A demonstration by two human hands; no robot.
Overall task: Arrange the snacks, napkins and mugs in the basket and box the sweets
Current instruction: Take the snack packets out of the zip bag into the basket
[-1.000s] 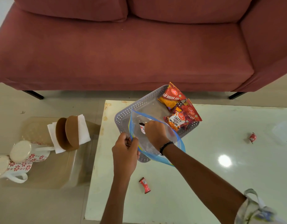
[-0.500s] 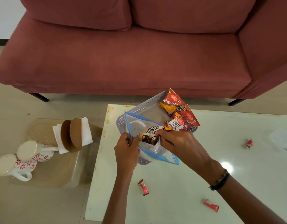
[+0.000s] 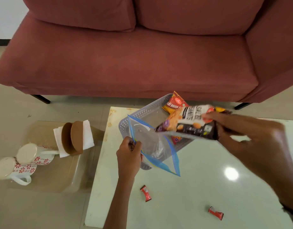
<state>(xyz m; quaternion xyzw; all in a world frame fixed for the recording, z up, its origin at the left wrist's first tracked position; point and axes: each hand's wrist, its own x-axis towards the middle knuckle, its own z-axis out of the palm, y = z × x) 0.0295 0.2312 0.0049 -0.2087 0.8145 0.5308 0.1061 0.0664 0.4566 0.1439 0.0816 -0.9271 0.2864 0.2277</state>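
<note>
While the right hand (image 3: 251,139) pinches a dark snack packet (image 3: 190,124) by its end, fingers (image 3: 213,115) clenched on the wrapper, the packet hangs over the grey basket (image 3: 139,114) and just above the mouth of the clear zip bag (image 3: 152,144). The left hand (image 3: 128,156) grips the bag's blue-edged rim, holding it open over the basket's near corner. To do this step well, I judge the packet should go down flat beside the orange packet (image 3: 174,103) already leaning at the far wall, not on top of it (the mugs (image 3: 27,156) and napkins (image 3: 88,138) on the low side table will need room later). The bag looks nearly empty and can be set aside. Two red sweets (image 3: 145,193) lie loose on the tabletop (image 3: 208,179), not yet boxed.
</note>
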